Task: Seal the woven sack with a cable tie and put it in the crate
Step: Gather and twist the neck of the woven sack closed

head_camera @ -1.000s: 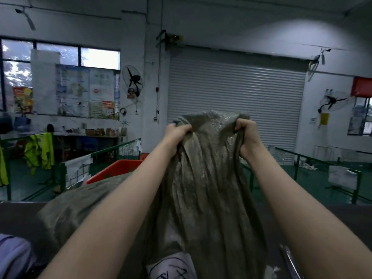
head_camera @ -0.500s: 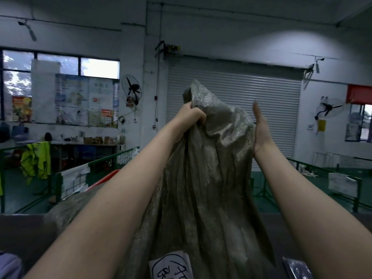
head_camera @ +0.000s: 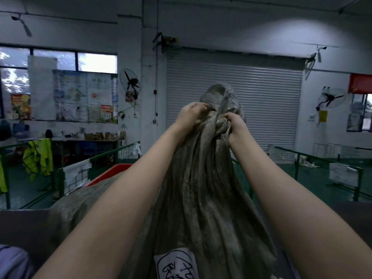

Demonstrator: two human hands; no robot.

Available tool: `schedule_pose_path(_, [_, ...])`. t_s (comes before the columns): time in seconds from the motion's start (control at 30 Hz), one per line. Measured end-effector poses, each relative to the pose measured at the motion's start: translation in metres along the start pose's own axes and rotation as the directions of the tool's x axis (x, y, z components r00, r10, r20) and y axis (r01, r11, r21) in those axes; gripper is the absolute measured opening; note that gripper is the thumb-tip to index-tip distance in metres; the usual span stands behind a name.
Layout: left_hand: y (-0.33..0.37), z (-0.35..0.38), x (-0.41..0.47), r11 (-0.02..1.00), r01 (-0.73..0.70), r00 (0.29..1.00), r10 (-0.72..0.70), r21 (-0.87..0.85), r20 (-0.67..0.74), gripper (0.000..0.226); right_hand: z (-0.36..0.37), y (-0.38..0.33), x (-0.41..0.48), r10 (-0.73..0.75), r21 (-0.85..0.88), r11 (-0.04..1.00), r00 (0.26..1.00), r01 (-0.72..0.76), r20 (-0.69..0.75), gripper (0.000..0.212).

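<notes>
Woven sack [head_camera: 201,198] held up by its gathered mouth, both hands bunching the neck.

The sack hangs straight ahead of the person, its long axis upright, the body falling toward the bottom of the view where a white label [head_camera: 175,264] with handwriting shows. The left hand [head_camera: 191,114] and right hand [head_camera: 236,125] sit close together at the neck, each grip clenched on bunched fabric, with a loose tuft of the mouth standing above them. The neck lies between the two hands, equally near to both. No cable tie is in view, so I judge the seal not yet made. A red crate [head_camera: 108,174] sits low to the left, behind the left forearm.
</notes>
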State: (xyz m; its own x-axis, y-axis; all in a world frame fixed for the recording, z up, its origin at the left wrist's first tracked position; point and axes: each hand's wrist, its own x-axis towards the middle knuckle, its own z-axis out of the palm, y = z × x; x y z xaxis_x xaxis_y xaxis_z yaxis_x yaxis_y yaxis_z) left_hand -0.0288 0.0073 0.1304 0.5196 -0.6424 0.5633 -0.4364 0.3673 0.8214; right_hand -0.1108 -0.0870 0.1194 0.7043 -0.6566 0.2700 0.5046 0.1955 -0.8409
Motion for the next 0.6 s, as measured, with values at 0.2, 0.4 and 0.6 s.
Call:
schedule_pose_path(0.2, [-0.031,-0.008,0.001,0.911,0.264,0.94,-0.317,0.317,0.128,0.062,-0.003,0.009,-0.01,-0.061,0.112,0.992,0.994,0.05,0.09,0.035])
schedule_pose_path(0.4, [-0.036,-0.003,-0.009,0.917,0.397,0.902,-0.383,-0.035,0.202,0.047,-0.01,0.014,-0.01,-0.085,0.11,0.991,0.991,0.073,0.107,0.029])
schedule_pose_path(0.6, [-0.012,0.008,-0.014,0.98,0.195,0.97,-0.185,0.048,-0.155,0.043,-0.021,0.009,-0.012,-0.099,0.053,0.994,0.991,0.094,0.09,0.025])
